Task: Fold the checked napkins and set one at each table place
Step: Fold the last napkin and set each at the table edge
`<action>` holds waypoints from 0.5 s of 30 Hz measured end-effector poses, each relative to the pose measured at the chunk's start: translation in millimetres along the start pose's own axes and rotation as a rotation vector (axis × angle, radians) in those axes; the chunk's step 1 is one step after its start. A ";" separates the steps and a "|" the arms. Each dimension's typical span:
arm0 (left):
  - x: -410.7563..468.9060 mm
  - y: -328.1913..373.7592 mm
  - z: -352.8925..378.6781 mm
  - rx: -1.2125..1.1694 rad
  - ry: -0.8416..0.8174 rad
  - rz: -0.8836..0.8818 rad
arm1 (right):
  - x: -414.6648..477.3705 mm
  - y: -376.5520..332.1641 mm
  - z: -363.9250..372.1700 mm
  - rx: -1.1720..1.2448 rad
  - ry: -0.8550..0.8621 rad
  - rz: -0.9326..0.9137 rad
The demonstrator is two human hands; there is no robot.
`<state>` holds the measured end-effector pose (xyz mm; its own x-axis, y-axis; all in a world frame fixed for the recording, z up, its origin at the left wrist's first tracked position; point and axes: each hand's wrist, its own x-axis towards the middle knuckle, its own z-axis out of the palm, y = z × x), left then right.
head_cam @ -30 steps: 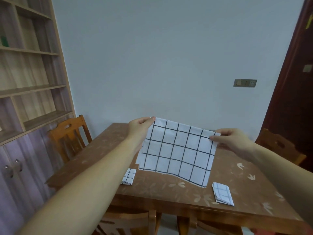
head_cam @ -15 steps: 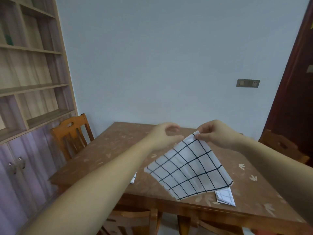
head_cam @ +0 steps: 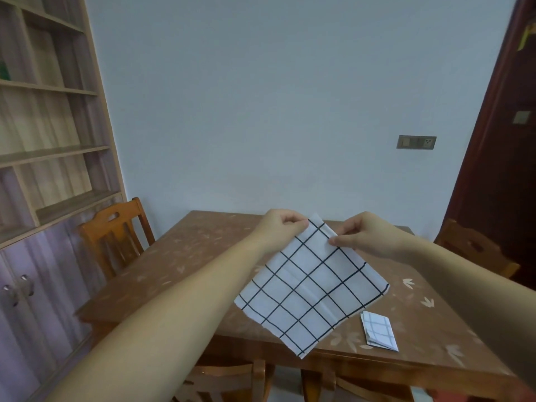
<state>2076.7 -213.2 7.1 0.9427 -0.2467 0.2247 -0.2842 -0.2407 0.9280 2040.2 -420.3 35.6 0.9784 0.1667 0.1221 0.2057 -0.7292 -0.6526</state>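
The unfolded napkin [head_cam: 311, 288] is white with a black grid, and the folded napkin [head_cam: 379, 330] repeats it in fainter grey. The table [head_cam: 185, 256] is reddish brown with pale leaf motifs. Chair [head_cam: 127, 216] — orange wood. Wall [head_cam: 261, 111] — pale blue-grey.

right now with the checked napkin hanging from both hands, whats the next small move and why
Probably lower the checked napkin flat onto the table to start folding: the left hand and right hand pinch it near its top corner, and it hangs unfolded, cornerwise.
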 end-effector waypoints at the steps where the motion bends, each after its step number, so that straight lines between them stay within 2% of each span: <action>1: -0.1 0.4 0.0 -0.033 -0.017 -0.007 | -0.3 -0.9 0.4 0.005 0.009 -0.005; 4: 0.4 1.7 2.2 -0.031 -0.066 0.023 | 1.4 -5.5 2.4 -0.008 0.002 -0.026; 9: 3.9 2.4 -4.1 -0.070 -0.054 0.048 | 3.5 -5.3 -4.6 -0.057 0.005 -0.015; 15: 7.1 -4.4 -12.8 -0.204 -0.028 -0.007 | 3.2 2.5 -9.0 -0.048 -0.009 -0.002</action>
<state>2086.8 -201.9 8.5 0.9385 -0.2725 0.2120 -0.2333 -0.0481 0.9712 2044.1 -427.6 41.1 0.9778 0.1740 0.1167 0.2087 -0.7596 -0.6160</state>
